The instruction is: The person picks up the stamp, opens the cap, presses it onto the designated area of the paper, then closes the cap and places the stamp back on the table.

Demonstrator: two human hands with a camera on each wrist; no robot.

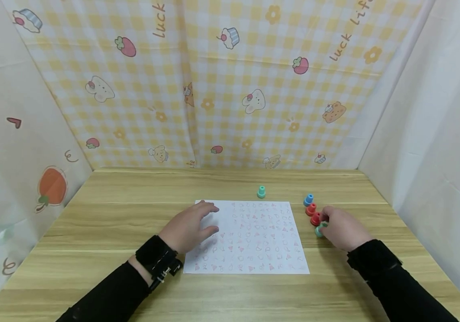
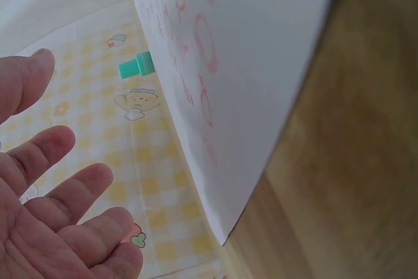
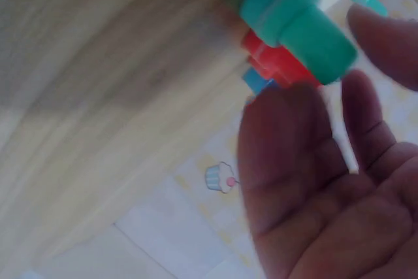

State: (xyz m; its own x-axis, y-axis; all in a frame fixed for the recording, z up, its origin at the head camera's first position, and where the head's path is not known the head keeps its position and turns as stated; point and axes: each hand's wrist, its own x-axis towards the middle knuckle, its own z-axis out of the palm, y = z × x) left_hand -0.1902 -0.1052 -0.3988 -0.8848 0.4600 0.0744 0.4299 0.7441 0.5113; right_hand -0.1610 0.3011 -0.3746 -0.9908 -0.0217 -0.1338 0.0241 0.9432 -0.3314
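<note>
My right hand (image 1: 344,228) is at the near end of a slanting row of small toy stamps. Its thumb and fingertips surround the narrow top of a green stamp (image 3: 313,37), parted rather than pinched together. Behind this one in the row come two red stamps (image 1: 315,218) and a blue stamp (image 1: 308,200). Over the left part of a white paper sheet (image 1: 254,264) hovers my left hand (image 1: 185,227), fingers spread and holding nothing. Rows of small reddish marks cover much of the sheet. Past the paper's far edge stands another green stamp (image 1: 261,192).
Everything lies on a wood-grain table (image 1: 230,297). A yellow checked cloth (image 1: 230,125) hangs along its back edge. White cloth walls close off the left side (image 1: 16,147) and the right side (image 1: 435,134).
</note>
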